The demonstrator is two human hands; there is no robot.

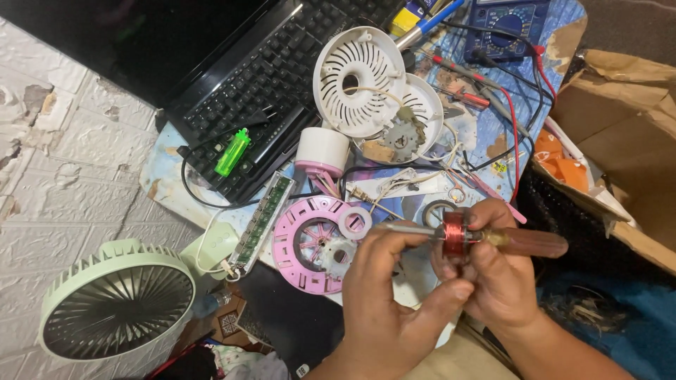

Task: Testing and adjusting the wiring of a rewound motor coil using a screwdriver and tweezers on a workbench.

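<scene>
Both grips are closed: the left hand (394, 295) and right hand (496, 274) steady a copper coil (453, 236), apparently impaled on the screwdriver (493, 239) for control.

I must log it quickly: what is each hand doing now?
Left hand: closed on the copper coil.
Right hand: closed, holding the screwdriver.

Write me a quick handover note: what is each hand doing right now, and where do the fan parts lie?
Both hands grip the copper-wound coil: left hand from below, right hand beside it. A screwdriver with an amber handle lies across the coil. Pink round housing lies left of the hands, white grille above it, green fan at far left. Coil is out of the housing; parts lie unassembled.
</scene>
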